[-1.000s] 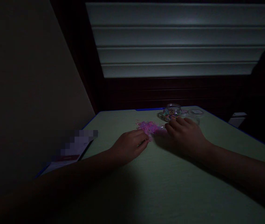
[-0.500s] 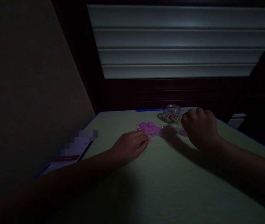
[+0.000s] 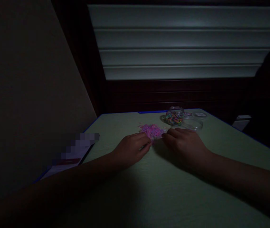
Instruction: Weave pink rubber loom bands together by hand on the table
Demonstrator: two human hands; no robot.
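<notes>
A loose pile of thin pink and purple bands (image 3: 152,130) lies on the pale green table (image 3: 163,196). At the pile's near left edge rests my left hand (image 3: 133,148), its fingers pinched together; what they hold is too small to name. My right hand (image 3: 187,144) is low at the pile's right side, fingertips closed and pointing left; anything in them cannot be made out. Behind it stands a clear open jar (image 3: 175,117) of multicoloured bands. A clear round container (image 3: 193,124) is right of the jar, partly behind my right hand.
A clear lid-like disc (image 3: 199,115) lies at the table's back right. Papers (image 3: 74,155) lie along the left edge. A white object (image 3: 242,122) is beyond the right edge. A slatted panel (image 3: 177,41) rises behind the table.
My right hand has come down and left to the pile's right side, uncovering the round container and the disc behind it. My left hand has hardly moved.
</notes>
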